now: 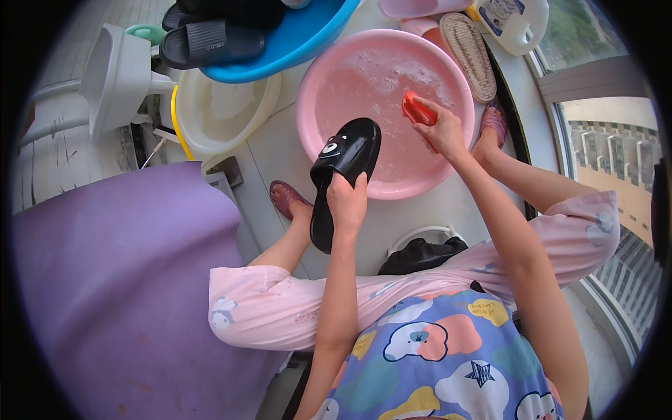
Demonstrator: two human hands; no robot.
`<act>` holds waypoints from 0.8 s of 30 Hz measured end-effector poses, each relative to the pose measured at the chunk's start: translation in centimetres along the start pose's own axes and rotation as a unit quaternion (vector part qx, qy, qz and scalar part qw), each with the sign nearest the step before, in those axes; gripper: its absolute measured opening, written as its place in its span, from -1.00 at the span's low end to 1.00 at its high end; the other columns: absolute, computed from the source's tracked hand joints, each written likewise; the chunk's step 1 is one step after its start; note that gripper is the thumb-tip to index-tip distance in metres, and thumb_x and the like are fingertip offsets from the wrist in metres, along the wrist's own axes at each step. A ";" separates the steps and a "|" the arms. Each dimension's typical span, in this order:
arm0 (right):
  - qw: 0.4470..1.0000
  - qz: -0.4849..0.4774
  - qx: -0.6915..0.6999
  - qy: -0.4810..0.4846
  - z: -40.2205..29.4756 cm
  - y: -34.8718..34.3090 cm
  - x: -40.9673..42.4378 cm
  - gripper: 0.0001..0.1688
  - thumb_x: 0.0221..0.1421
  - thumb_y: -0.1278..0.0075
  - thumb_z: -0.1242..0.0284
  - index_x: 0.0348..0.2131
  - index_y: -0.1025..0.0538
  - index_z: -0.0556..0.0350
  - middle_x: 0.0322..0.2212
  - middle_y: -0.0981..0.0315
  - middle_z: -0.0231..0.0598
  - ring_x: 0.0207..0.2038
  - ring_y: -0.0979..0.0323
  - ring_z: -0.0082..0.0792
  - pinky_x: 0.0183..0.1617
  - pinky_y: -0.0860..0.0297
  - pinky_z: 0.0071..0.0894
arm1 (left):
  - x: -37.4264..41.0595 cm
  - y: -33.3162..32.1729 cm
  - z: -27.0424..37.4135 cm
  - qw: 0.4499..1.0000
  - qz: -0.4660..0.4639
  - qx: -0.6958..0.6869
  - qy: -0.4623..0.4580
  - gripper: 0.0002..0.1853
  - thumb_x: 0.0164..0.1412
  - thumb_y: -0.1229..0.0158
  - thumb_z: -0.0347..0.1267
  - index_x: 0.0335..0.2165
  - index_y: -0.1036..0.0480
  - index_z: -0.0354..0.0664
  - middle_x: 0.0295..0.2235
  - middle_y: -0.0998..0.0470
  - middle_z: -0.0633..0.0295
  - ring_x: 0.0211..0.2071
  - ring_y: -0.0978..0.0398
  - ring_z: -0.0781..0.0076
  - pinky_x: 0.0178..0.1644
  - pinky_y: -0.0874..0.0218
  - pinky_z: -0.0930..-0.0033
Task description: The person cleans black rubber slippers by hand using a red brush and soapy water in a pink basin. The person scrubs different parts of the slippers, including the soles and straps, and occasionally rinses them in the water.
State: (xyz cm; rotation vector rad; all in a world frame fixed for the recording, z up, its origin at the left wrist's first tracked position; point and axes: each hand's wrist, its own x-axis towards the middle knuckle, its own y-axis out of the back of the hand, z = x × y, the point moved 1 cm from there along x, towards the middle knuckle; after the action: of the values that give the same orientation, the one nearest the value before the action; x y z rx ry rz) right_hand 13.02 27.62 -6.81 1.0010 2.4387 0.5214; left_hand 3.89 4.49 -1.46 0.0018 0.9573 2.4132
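Note:
My left hand [347, 205] grips a black slipper [357, 144] with a bear face on its strap, the fingers tucked into the foot opening. The slipper's toe reaches over the near left rim of a pink plastic basin [306, 113]. Soapy water [362, 89] with patches of foam fills the basin. Above the water on the right, my right hand [442, 128] holds a red plastic brush [420, 113] between thumb and fingers. The brush's underside is hidden from view.
A blue basin [315, 47] holding dark slippers [212, 44] stands at the upper left, above a pale tub [220, 115]. An upturned insole-like shoe sole [469, 58] and a white jug [517, 26] lie beyond the basin's right side. A purple sheet [121, 273] covers the left.

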 end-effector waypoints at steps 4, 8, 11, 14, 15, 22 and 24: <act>0.992 -0.055 -0.091 -0.074 1.7 -1.4 0.5 -0.26 -0.11 -0.36 0.42 0.13 -0.52 -0.24 -0.14 -0.63 -0.11 -0.13 -0.61 -0.25 0.02 -0.46 -0.28 | 1.3 0.2 1.4 0.941 -0.037 -0.322 0.093 -0.54 0.31 -0.21 -0.28 0.00 -0.41 -0.46 -0.05 -0.56 0.08 -0.03 -0.48 0.34 0.11 -0.23 0.31; 0.988 -0.057 0.146 -0.012 -3.2 -0.4 -2.7 -0.23 -0.12 -0.37 0.43 0.14 -0.52 -0.21 -0.08 -0.61 -0.20 -0.16 -0.59 -0.39 0.02 -0.45 -0.37 | 2.2 -0.3 -0.1 0.937 0.005 -0.338 0.094 -0.60 0.44 0.00 -0.21 -0.07 -0.44 -0.42 -0.18 -0.54 0.24 -0.19 -0.40 0.47 0.01 -0.22 0.40; 0.965 -0.099 0.167 0.177 -7.0 -1.0 -6.0 -0.24 -0.06 -0.32 0.51 0.16 -0.50 -0.22 -0.23 -0.65 -0.26 -0.30 -0.54 -0.61 -0.13 -0.47 -0.50 | 2.7 -0.6 -0.4 0.940 -0.020 -0.330 0.088 -0.61 0.45 0.02 -0.21 -0.17 -0.44 -0.42 -0.28 -0.53 0.28 -0.28 -0.36 0.49 -0.08 -0.24 0.41; 0.977 -0.118 0.169 0.061 -6.8 -1.3 -3.8 -0.27 -0.04 -0.30 0.53 0.16 -0.51 -0.21 -0.38 -0.64 -0.32 -0.44 -0.51 -0.65 -0.31 -0.47 -0.56 | 2.1 -0.7 -0.5 0.970 -0.035 -0.234 0.055 -0.63 0.45 0.04 -0.25 -0.26 -0.43 -0.43 -0.37 -0.53 0.19 -0.34 -0.35 0.48 -0.15 -0.27 0.34; 0.978 -0.091 0.183 0.030 -6.8 -1.2 -2.5 -0.29 -0.04 -0.29 0.54 0.14 -0.52 -0.20 -0.47 -0.61 -0.37 -0.55 -0.46 -0.66 -0.43 -0.44 -0.57 | 2.1 -0.9 -0.7 0.976 -0.016 -0.215 0.006 -0.63 0.45 0.04 -0.26 -0.27 -0.43 -0.45 -0.39 -0.52 0.10 -0.34 -0.36 0.44 -0.14 -0.28 0.31; 0.974 -0.125 0.160 0.097 -7.2 -0.6 -4.7 -0.27 -0.08 -0.31 0.58 0.11 -0.55 -0.26 -0.30 -0.64 -0.30 -0.41 -0.52 -0.60 -0.27 -0.48 -0.55 | 1.5 0.2 -0.9 0.991 -0.039 -0.129 -0.005 -0.66 0.42 -0.01 -0.28 -0.27 -0.44 -0.45 -0.48 -0.49 -0.09 -0.48 -0.39 0.23 -0.29 -0.28 0.24; 0.971 -0.127 0.193 -0.061 -6.5 0.6 -2.5 -0.28 -0.10 -0.32 0.59 0.10 -0.56 -0.20 -0.25 -0.64 -0.27 -0.37 -0.53 -0.59 -0.25 -0.48 -0.55 | 1.1 0.7 -1.2 0.997 -0.039 -0.052 -0.037 -0.68 0.41 -0.03 -0.30 -0.27 -0.45 -0.45 -0.50 -0.46 -0.15 -0.51 -0.38 0.09 -0.34 -0.27 0.21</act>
State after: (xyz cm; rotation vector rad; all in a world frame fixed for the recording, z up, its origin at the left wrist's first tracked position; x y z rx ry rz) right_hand 11.42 25.06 -0.48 0.8144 2.5563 -0.1049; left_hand 2.38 3.88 -2.10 0.0163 0.7824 2.3706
